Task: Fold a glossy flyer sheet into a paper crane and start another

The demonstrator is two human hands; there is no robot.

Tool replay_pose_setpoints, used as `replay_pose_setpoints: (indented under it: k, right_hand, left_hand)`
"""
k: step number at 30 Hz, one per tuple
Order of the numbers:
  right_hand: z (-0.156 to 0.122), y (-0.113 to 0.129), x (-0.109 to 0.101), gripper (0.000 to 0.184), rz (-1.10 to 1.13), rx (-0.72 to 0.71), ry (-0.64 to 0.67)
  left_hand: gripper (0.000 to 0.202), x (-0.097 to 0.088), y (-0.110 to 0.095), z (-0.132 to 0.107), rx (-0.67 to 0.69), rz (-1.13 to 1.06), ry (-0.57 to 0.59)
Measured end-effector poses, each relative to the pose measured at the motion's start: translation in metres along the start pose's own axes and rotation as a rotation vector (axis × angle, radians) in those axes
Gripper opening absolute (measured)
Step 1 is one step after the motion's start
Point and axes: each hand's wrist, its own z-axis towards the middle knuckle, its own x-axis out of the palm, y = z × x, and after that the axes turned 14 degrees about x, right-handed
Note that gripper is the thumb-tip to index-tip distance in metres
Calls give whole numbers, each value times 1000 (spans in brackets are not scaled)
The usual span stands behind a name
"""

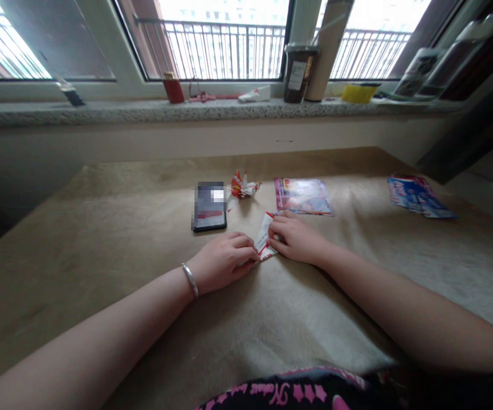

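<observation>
A folded piece of white paper with red edges and print (264,236) lies on the table between my hands. My left hand (229,259), with a silver bangle at the wrist, pinches its lower left corner, fingers closed. From the right, my right hand (295,234) has its fingers curled onto the paper's right side, covering part of it. Just beyond my hands stands a folded paper crane (243,187) in red and white. Left of the crane lies a phone (210,208) with its screen lit and blurred out.
Glossy printed sheets (304,195) lie behind my right hand. More blue printed cards (419,196) are fanned at the far right of the brown table (101,228). A dark-lidded container (300,74), a red jar (172,88) and a yellow item (358,92) stand on the windowsill.
</observation>
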Motion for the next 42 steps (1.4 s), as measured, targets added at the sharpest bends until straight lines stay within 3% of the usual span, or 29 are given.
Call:
replay_pose_setpoints:
  k: [25,42]
  right_hand:
    - [0,2,-2,15,10,6,-6]
    - [-1,1,1,17,8,1,-7]
  left_hand:
    - [23,-5,-1,-1,73,53,57]
    - [21,-20,8,-8,161,-76,110]
